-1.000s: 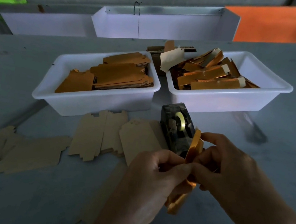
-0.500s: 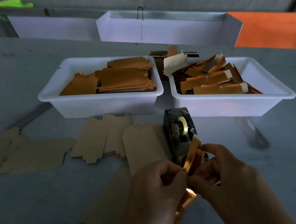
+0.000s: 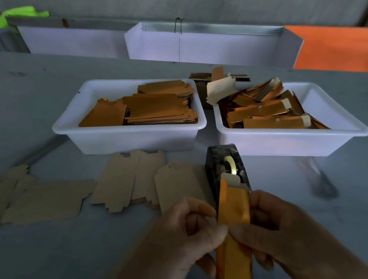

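Both hands hold a long, narrow folded gold box (image 3: 237, 216) upright near the table's front edge. My left hand (image 3: 189, 231) pinches its left edge at mid-height with thumb and curled fingers. From the right, my right hand (image 3: 283, 234) grips the same box, fingers wrapped behind it. Just behind the box stands a black tape dispenser (image 3: 226, 166) with a clear tape roll. Whether a piece of tape is between my fingers I cannot tell.
Two white tubs stand behind the dispenser: the left tub (image 3: 117, 140) holds stacked flat gold blanks, the right tub (image 3: 295, 142) holds folded gold boxes. Several flat brown card blanks (image 3: 131, 179) lie on the grey table to the left. White trays (image 3: 202, 48) line the back.
The gold box has turned from edge-on to face-on towards me and now stands taller between my hands. Both hands kept their hold near the dispenser.
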The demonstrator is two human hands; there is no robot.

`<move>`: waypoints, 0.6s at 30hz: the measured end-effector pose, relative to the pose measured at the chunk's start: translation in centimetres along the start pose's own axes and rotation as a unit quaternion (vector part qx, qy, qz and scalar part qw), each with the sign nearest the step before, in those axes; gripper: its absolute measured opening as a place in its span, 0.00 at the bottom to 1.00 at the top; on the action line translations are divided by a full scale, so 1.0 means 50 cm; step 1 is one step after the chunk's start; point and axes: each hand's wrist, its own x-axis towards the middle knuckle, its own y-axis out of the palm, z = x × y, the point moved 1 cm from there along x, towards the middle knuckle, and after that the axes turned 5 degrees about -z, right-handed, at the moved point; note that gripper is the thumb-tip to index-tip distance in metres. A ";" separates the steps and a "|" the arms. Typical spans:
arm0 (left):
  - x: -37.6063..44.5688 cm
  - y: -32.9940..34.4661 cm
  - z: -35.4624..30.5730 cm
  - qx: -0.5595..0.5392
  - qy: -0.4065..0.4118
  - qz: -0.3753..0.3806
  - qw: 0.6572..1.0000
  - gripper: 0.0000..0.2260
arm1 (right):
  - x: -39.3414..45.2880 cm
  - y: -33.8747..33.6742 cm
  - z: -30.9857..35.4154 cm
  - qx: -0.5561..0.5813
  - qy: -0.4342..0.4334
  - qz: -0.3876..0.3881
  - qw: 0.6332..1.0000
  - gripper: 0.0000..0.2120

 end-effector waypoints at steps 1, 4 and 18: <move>0.004 -0.005 0.002 -0.029 -0.017 0.016 0.999 0.17 | 0.003 0.000 0.005 0.011 0.002 0.025 1.000 0.11; 0.012 -0.020 0.007 -0.049 0.006 0.015 0.999 0.21 | 0.033 -0.016 0.018 0.029 -0.011 0.003 1.000 0.08; 0.092 -0.094 0.053 0.236 0.048 -0.279 0.929 0.16 | 0.177 -0.109 0.034 0.203 -0.088 -0.283 0.933 0.06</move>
